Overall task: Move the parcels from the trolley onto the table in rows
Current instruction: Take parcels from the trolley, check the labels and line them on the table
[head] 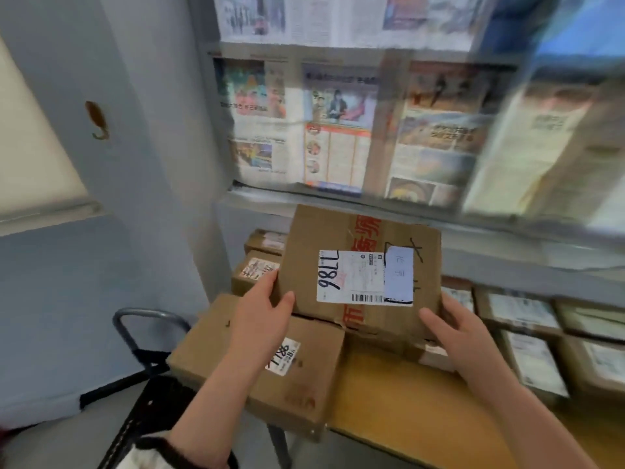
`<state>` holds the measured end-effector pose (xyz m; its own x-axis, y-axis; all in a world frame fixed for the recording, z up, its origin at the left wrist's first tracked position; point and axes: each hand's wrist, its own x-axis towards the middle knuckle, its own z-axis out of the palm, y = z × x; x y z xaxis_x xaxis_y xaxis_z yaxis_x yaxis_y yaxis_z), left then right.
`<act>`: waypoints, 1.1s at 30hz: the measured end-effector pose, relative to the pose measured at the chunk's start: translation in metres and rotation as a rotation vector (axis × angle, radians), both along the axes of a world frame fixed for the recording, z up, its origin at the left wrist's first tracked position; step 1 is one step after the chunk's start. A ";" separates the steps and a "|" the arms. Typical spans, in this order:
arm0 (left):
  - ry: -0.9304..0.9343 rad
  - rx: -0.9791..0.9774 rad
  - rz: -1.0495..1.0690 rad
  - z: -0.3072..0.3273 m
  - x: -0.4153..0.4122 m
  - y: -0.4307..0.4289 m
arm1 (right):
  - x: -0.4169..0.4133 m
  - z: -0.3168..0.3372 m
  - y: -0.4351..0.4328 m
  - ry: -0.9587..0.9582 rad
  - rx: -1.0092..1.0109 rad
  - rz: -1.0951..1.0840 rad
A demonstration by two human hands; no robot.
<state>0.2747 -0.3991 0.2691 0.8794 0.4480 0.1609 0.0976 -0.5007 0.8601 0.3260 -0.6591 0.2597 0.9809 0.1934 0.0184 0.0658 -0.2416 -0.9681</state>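
A brown cardboard parcel with red tape and a white label marked 1186 is held above the wooden table. My left hand grips its near left edge, thumb on top. My right hand grips its near right corner. Below it, at the table's left end, lies another brown parcel with a small white label. Two more small parcels sit behind that one, against the wall. Several labelled parcels lie in rows on the right part of the table.
A black trolley with a grey tube handle stands at the lower left beside the table. Newspaper-covered windows rise behind the table. A blue-grey wall is at the left.
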 end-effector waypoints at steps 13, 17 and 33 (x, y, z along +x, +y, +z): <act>0.510 0.325 -0.318 -0.107 0.004 -0.082 | -0.063 -0.095 -0.098 0.482 0.031 -0.259; 0.519 0.399 -0.309 -0.135 0.005 -0.075 | -0.058 -0.114 -0.090 0.519 -0.017 -0.254; 0.663 0.644 -0.224 -0.182 0.027 -0.066 | -0.036 -0.160 -0.064 0.564 -0.023 -0.314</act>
<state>0.3015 -0.4653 0.0867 0.9349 0.2570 -0.2446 0.3110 -0.9255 0.2163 0.2904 -0.7227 0.0999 0.8485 -0.1106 -0.5174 -0.5291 -0.1877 -0.8275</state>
